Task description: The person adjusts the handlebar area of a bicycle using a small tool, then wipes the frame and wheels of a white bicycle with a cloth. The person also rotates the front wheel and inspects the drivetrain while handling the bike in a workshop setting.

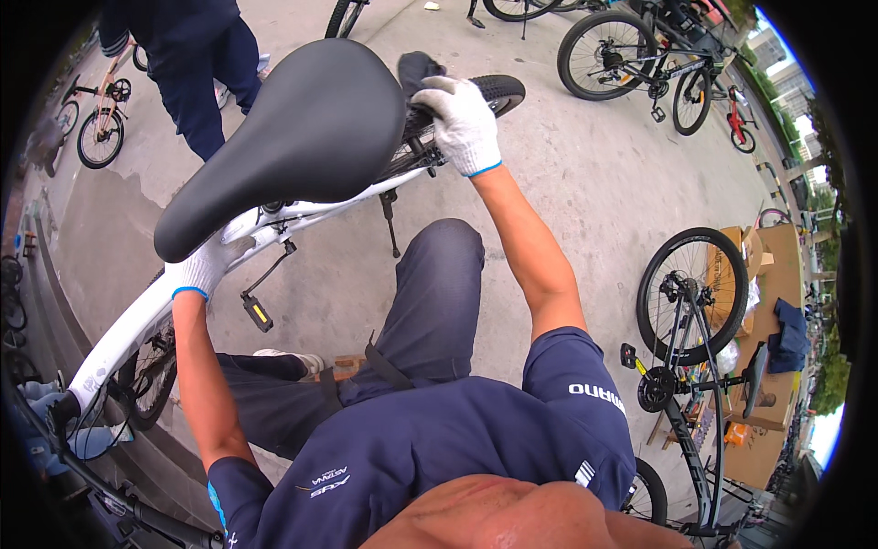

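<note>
A white bicycle frame [128, 334] slants across in front of me, with a large black saddle [302, 119] above it hiding much of its middle. My left hand [199, 265], in a white knit glove with a blue cuff, is closed round the white tube below the saddle's nose; part of its fingers is hidden. Behind the saddle, my right hand [460, 121], gloved alike, has its fingers bent over a dark, cloth-like bundle [419, 71] by the rear tyre [501, 91]. A pedal [258, 313] and the kickstand [390, 224] hang below the frame.
Another person's dark-trousered legs [197, 73] stand close beyond the saddle. On the right, a black bicycle [692, 430] stands near a cardboard-covered table [777, 265] with boxes and parts. More bicycles [640, 64] stand at the back on the concrete floor [540, 183].
</note>
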Demonstrator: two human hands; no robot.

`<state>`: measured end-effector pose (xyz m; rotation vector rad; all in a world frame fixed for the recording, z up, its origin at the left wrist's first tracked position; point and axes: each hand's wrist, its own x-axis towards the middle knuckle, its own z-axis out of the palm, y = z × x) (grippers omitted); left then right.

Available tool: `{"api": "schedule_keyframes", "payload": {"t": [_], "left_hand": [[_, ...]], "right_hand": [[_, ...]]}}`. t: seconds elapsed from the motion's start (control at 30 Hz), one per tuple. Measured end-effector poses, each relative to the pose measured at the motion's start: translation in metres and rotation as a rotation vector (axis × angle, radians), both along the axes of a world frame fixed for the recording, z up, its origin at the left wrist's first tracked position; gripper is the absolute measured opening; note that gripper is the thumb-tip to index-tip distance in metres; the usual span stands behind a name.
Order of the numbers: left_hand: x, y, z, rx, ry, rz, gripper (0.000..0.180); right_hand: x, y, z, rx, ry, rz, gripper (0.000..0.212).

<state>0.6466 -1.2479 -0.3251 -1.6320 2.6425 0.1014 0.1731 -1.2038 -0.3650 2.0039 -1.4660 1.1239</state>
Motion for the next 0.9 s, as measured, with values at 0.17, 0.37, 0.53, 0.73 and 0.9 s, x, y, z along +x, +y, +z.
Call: {"api": "schedule_keyframes", "payload": {"t": [0.17, 0.37, 0.53, 0.73, 0.9], "left_hand": [[-0.011, 0.006, 0.015, -0.093, 0.001, -0.046, 0.053], [-0.019, 0.003, 0.018, -0.068, -0.045, 0.011, 0.055], [-0.019, 0.001, 0.015, -0.025, -0.022, 0.052, 0.056], [-0.012, -0.005, 0.005, -0.124, 0.013, -0.023, 0.056], [-0.018, -0.004, 0.011, -0.086, -0.031, 0.02, 0.059]], "right_hand": [[-0.026, -0.006, -0.001, 0.042, 0.113, 0.059, 0.036], [-0.112, -0.023, -0.003, 0.093, -0.43, -0.436, 0.038], [0.024, -0.014, -0.012, 0.039, 0.011, 0.194, 0.038], [-0.083, -0.019, 0.004, 0.001, -0.194, -0.177, 0.049], [-0.084, -0.026, -0.006, 0.005, -0.4, -0.283, 0.041]]}}
